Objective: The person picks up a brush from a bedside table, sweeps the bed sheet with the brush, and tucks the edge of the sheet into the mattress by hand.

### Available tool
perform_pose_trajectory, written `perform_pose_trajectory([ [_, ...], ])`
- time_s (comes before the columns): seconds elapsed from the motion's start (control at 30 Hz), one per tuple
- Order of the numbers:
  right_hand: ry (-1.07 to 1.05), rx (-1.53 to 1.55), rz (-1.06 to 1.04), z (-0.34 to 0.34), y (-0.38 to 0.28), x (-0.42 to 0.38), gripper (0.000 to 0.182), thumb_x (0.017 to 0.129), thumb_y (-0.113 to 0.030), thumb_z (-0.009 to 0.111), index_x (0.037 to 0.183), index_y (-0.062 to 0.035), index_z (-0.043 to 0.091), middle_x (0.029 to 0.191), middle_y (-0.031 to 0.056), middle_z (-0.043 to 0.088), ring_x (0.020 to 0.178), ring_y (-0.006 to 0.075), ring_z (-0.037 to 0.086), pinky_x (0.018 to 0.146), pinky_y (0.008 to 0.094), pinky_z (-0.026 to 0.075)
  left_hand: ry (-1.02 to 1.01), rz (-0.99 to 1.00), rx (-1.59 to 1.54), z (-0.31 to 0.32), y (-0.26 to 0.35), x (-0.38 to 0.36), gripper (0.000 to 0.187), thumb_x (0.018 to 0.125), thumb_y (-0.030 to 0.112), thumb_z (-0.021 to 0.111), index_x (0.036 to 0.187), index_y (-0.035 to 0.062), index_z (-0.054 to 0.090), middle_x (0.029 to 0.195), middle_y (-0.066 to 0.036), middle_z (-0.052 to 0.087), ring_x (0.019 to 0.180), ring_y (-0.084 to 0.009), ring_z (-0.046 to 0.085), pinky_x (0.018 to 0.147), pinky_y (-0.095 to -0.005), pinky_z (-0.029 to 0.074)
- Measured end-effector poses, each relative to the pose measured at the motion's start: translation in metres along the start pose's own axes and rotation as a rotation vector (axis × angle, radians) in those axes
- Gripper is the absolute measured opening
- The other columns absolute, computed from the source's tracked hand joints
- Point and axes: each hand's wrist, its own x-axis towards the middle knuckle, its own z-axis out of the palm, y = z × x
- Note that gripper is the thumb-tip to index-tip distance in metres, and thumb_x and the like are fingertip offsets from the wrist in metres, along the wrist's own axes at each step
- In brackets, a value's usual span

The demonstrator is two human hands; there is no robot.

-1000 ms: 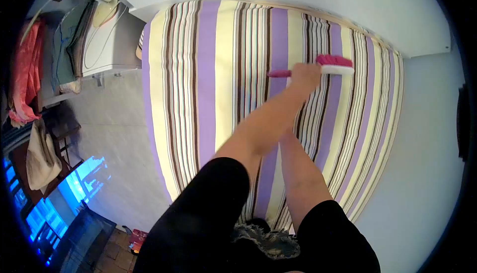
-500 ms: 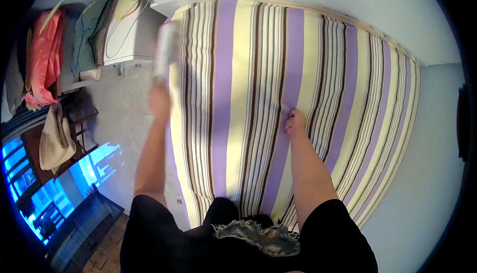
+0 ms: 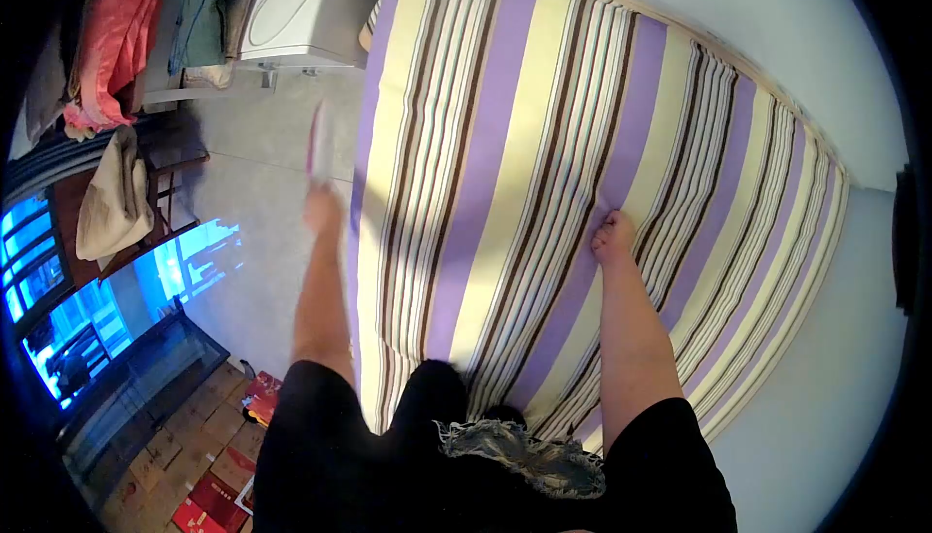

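A striped sheet (image 3: pixel 495 174) in purple, yellow, brown and white covers a bed. My right hand (image 3: pixel 613 237) is closed like a fist and rests on the sheet, right of the middle; whether fabric is pinched in it is hidden. Off the bed's left edge, over the grey floor, my left hand (image 3: pixel 323 211) is closed around a blurred brush-like object (image 3: pixel 318 145), pale with a pink edge, which points away from me. Motion blur hides its details.
A white cabinet (image 3: pixel 301 9) stands beyond the bed's left corner. Pink cloth (image 3: pixel 116 38) and a beige cloth (image 3: pixel 115 198) hang at the left. Red boxes (image 3: pixel 212 504) lie at the lower left. A pale wall (image 3: pixel 806 339) borders the bed on the right.
My left hand with the brush-like object has moved off the bed's edge and toward me. The view has shifted, so the bed appears turned; my right hand stays closed on the sheet.
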Motion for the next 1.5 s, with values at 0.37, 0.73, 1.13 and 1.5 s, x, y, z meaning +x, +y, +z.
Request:
perform_pose_trajectory([
  [0.37, -0.089, 0.013, 0.005, -0.01, 0.004, 0.015, 0.025, 0.073, -0.008, 0.05, 0.056, -0.0164, 0.034, 0.046, -0.0034, 0.025, 0.031, 0.0113, 0.022, 0.029, 0.0273, 0.016, -0.485, 0.248, -0.614, -0.028, 0.185, -0.235, 0.035, 0.097, 0.035, 0.043, 0.105, 0.0011, 0.051, 0.081, -0.022, 0.062, 0.079, -0.0412, 0.061, 0.067, -0.0502, 0.046],
  [0.73, -0.12, 0.001, -0.012, -0.005, 0.001, 0.005, 0.029, 0.075, -0.012, 0.05, 0.055, -0.0186, 0.031, 0.044, -0.0046, 0.024, 0.032, 0.0108, 0.021, 0.03, 0.0261, 0.017, 0.289, 0.253, -0.087, -0.016, -0.016, -0.08, 0.039, 0.097, 0.031, 0.043, 0.113, -0.0018, 0.057, 0.097, -0.024, 0.064, 0.087, -0.0421, 0.062, 0.07, -0.0469, 0.05],
  [1.13, -0.048, 0.02, 0.029, -0.003, -0.002, 0.006, 0.026, 0.073, -0.008, 0.052, 0.056, -0.0157, 0.034, 0.045, -0.0016, 0.026, 0.031, 0.0119, 0.023, 0.03, 0.029, 0.017, -0.325, 0.44, -0.037, -0.093, 0.172, -0.093, 0.031, 0.094, 0.033, 0.047, 0.114, 0.0109, 0.057, 0.086, -0.023, 0.064, 0.083, -0.0424, 0.061, 0.071, -0.0508, 0.048],
  [1.5, -0.027, 0.018, -0.038, -0.008, 0.004, 0.015, 0.024, 0.076, -0.01, 0.05, 0.058, -0.0166, 0.036, 0.045, -0.0037, 0.028, 0.031, 0.0109, 0.024, 0.029, 0.0261, 0.019, 0.427, -0.051, -0.08, -0.037, -0.059, -0.134, 0.04, 0.095, 0.022, 0.047, 0.124, -0.0059, 0.044, 0.1, -0.021, 0.065, 0.082, -0.0386, 0.064, 0.071, -0.0473, 0.05],
])
